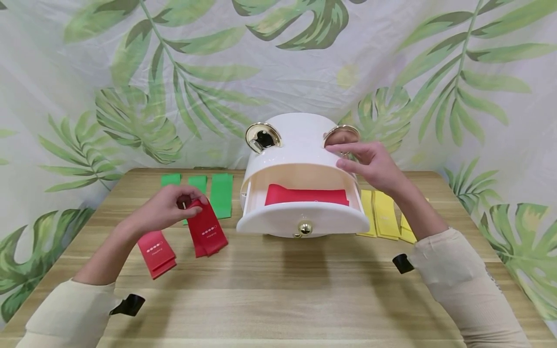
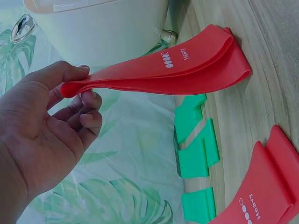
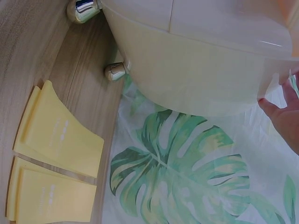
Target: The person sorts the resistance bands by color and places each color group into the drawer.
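Between thumb and fingers, my left hand [image 1: 174,207] pinches one end of a red resistance band [image 1: 208,229] marked "Heavy". In the left wrist view the folded red band [image 2: 163,70] stretches from my fingertips to the wooden tabletop. My right hand [image 1: 370,162] touches the upper right of a white frog-like box [image 1: 300,145], by its gold-rimmed eye. The front drawer [image 1: 270,217] of this box stands pulled out, with a red band [image 1: 300,195] lying inside. Another folded red band [image 1: 157,253] lies on the table below my left hand.
Several green bands [image 1: 222,193] lie at the back left of the wooden table [image 1: 270,299]. Yellow bands [image 1: 385,215] lie right of the box, partly behind my right forearm. A leaf-patterned cloth [image 1: 209,72] hangs behind the table.
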Available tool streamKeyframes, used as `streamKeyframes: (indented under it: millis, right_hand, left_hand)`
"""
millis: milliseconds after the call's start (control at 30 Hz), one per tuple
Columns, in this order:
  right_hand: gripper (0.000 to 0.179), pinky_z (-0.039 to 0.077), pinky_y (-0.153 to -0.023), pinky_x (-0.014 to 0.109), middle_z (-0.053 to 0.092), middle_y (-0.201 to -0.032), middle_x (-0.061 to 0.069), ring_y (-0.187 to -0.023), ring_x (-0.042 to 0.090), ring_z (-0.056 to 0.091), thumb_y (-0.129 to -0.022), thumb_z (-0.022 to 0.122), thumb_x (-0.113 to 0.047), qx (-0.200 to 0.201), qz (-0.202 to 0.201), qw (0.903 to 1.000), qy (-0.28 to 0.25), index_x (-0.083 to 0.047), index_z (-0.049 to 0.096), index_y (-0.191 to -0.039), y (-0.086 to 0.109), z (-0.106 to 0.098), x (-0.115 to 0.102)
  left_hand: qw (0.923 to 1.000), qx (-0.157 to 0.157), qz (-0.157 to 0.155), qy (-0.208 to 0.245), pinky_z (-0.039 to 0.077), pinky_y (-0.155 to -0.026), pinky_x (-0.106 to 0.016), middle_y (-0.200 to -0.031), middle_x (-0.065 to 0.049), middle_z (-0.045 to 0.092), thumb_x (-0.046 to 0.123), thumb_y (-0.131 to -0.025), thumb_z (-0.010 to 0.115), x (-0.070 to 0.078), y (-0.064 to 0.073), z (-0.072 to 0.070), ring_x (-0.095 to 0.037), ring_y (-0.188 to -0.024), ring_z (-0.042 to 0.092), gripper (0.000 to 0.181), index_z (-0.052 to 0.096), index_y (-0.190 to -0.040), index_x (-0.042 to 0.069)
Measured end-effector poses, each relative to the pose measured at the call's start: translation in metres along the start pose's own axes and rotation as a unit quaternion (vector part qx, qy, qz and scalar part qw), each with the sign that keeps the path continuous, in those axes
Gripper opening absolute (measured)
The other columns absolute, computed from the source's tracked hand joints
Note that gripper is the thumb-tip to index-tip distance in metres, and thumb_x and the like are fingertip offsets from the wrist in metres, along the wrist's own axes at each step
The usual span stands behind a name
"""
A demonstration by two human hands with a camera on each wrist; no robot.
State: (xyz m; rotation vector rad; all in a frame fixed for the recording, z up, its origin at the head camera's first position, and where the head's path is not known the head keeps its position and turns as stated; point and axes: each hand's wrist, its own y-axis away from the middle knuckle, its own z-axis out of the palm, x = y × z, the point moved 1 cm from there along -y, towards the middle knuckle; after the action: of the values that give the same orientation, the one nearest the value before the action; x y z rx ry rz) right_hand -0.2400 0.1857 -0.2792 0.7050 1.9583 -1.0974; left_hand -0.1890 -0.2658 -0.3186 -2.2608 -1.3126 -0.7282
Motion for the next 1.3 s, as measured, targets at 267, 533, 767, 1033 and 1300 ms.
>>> streamKeyframes:
  millis: [267, 533, 767, 1033, 1300]
  right_hand:
    - [0.034, 0.037, -0.117, 0.036, 0.074, -0.120, 0.000, -0.128, 0.023, 0.054, -0.093, 0.067, 0.008, -0.001, -0.003, 1.0000, -0.007, -0.004, 0.076, -0.123, 0.000, 0.000, 0.000]
    - [0.032, 0.037, -0.116, 0.036, 0.074, -0.120, 0.001, -0.127, 0.022, 0.055, -0.093, 0.068, 0.007, 0.001, -0.003, 1.0000, -0.005, -0.002, 0.075, -0.123, 0.000, 0.001, -0.001]
    - [0.034, 0.037, -0.117, 0.036, 0.074, -0.122, 0.004, -0.127, 0.022, 0.055, -0.093, 0.068, 0.007, 0.002, -0.003, 1.0000, -0.008, -0.007, 0.077, -0.122, 0.000, 0.001, -0.001]
    - [0.032, 0.037, -0.117, 0.037, 0.075, -0.120, 0.002, -0.129, 0.021, 0.055, -0.094, 0.068, 0.006, 0.003, 0.004, 1.0000, 0.002, -0.003, 0.075, -0.123, 0.000, 0.000, -0.001]
    - [0.033, 0.037, -0.116, 0.036, 0.074, -0.123, 0.002, -0.130, 0.019, 0.054, -0.094, 0.068, 0.005, 0.005, 0.010, 0.9999, 0.009, -0.006, 0.077, -0.123, 0.000, 0.000, -0.001]
  left_hand:
    - [0.9996, 0.023, 0.011, 0.011, 0.052, -0.064, -0.025, -0.092, -0.004, 0.069, -0.001, -0.095, 0.071, 0.007, -0.001, 0.000, -0.013, -0.073, 0.058, 0.011, 0.073, -0.105, 0.000]
    - [0.9987, 0.041, 0.005, 0.030, 0.055, -0.065, -0.025, -0.091, -0.007, 0.070, 0.001, -0.096, 0.070, 0.018, -0.001, -0.001, -0.011, -0.073, 0.062, 0.008, 0.072, -0.104, -0.001]
    - [0.9968, 0.057, 0.008, 0.054, 0.057, -0.066, -0.024, -0.094, -0.012, 0.072, -0.001, -0.098, 0.066, 0.025, -0.003, -0.004, -0.008, -0.074, 0.066, 0.010, 0.072, -0.106, -0.005]
    - [0.9948, 0.071, 0.042, 0.060, 0.058, -0.067, -0.024, -0.099, -0.017, 0.072, -0.004, -0.099, 0.063, 0.034, -0.008, -0.006, -0.010, -0.075, 0.068, 0.013, 0.072, -0.108, -0.005]
    - [0.9914, 0.081, 0.073, 0.073, 0.057, -0.065, -0.026, -0.095, -0.015, 0.072, -0.006, -0.100, 0.059, 0.041, -0.013, -0.006, -0.012, -0.073, 0.066, 0.016, 0.072, -0.109, -0.003]
